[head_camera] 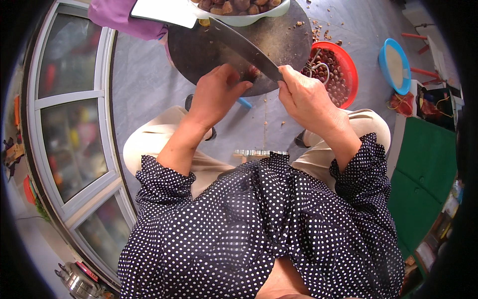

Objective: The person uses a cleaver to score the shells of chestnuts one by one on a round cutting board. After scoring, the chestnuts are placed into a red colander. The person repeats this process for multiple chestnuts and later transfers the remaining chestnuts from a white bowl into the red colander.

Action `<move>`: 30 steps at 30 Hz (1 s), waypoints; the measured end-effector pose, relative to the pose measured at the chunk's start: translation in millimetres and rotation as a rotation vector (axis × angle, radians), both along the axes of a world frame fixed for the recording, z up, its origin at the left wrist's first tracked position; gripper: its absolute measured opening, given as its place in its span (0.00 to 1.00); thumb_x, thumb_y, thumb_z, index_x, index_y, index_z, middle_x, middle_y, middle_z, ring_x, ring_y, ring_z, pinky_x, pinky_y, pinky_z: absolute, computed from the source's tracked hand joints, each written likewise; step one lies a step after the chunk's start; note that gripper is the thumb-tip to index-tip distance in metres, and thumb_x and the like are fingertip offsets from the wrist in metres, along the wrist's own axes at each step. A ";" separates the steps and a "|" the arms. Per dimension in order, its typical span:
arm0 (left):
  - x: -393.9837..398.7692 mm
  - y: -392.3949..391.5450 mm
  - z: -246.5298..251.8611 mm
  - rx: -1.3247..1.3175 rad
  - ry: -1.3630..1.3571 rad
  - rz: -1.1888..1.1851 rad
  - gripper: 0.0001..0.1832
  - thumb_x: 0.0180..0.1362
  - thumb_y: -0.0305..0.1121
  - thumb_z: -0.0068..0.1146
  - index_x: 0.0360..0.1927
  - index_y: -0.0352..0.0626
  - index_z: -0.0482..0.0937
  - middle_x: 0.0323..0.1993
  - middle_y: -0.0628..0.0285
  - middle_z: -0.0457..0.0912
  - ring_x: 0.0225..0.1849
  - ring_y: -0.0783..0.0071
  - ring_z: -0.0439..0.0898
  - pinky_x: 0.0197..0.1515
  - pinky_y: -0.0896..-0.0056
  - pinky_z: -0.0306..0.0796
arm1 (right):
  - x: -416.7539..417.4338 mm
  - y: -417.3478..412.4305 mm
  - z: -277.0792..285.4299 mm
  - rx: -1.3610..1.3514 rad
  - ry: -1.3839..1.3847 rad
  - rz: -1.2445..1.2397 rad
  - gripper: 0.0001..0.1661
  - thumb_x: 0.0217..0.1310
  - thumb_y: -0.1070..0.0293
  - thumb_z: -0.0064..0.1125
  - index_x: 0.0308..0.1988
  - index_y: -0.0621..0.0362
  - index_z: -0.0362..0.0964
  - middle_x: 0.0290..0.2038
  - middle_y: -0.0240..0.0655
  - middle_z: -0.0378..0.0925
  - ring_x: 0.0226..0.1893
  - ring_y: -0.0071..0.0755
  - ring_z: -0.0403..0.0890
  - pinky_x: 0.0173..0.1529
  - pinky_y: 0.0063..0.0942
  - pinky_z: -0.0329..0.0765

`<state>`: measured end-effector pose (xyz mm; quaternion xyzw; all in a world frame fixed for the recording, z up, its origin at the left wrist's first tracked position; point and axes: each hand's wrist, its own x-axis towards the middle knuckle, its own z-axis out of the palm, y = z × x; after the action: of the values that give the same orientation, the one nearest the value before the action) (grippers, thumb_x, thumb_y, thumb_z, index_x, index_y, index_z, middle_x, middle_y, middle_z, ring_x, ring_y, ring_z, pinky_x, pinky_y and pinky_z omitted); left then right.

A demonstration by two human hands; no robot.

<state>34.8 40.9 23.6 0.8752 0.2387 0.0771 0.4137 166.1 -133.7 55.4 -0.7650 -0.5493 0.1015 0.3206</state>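
My right hand grips the handle end of a broad metal cleaver, whose blade slants up and left over a dark round board. Beneath the blade, near the board's front edge, lies a reddish-brown chestnut, partly blurred. Just left of it is my left hand, its thumb and fingers curled and apart; nothing shows between them. A pale bowl of chestnuts rests at the board's far side. To the right of the board, a red basin holds many chestnuts and a metal utensil with looped handles.
Shell scraps are scattered on the grey floor. A tablet-like white panel lies on purple cloth at the upper left. A blue basin and green cabinet stand on the right, a glazed door on the left.
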 end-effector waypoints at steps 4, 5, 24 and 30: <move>-9.0 3.8 0.4 -0.322 0.064 0.029 0.14 0.57 0.37 0.65 0.30 0.36 0.76 0.21 0.66 0.76 0.26 0.80 0.70 0.28 0.74 0.66 | 0.3 3.3 0.4 0.026 0.002 0.014 0.08 0.56 0.78 0.53 0.36 0.62 0.63 0.26 0.49 0.74 0.28 0.56 0.78 0.30 0.44 0.76; -9.2 4.4 1.7 -0.354 0.074 0.016 0.13 0.58 0.37 0.64 0.30 0.36 0.77 0.21 0.66 0.75 0.25 0.80 0.70 0.28 0.75 0.66 | -2.4 5.2 6.1 0.062 0.003 0.009 0.08 0.56 0.78 0.53 0.36 0.62 0.62 0.26 0.49 0.74 0.29 0.57 0.78 0.31 0.44 0.76; -5.5 14.0 8.0 -0.602 0.071 -0.025 0.16 0.57 0.38 0.65 0.42 0.38 0.79 0.27 0.70 0.78 0.28 0.85 0.72 0.30 0.81 0.67 | 2.4 0.3 15.5 -0.014 0.402 -0.167 0.14 0.63 0.74 0.53 0.47 0.68 0.65 0.23 0.46 0.74 0.22 0.43 0.77 0.28 0.36 0.72; -0.6 9.0 16.0 -0.948 -0.155 -0.052 0.17 0.59 0.37 0.62 0.49 0.39 0.76 0.27 0.72 0.77 0.27 0.87 0.71 0.27 0.83 0.66 | 1.7 -0.1 27.7 -0.016 0.787 -0.196 0.13 0.65 0.73 0.51 0.47 0.67 0.63 0.18 0.30 0.69 0.15 0.18 0.68 0.19 0.22 0.67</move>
<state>34.2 49.9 39.6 0.5874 0.1939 0.0142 0.7856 167.8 -133.8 83.0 -0.7189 -0.3080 0.3599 0.5087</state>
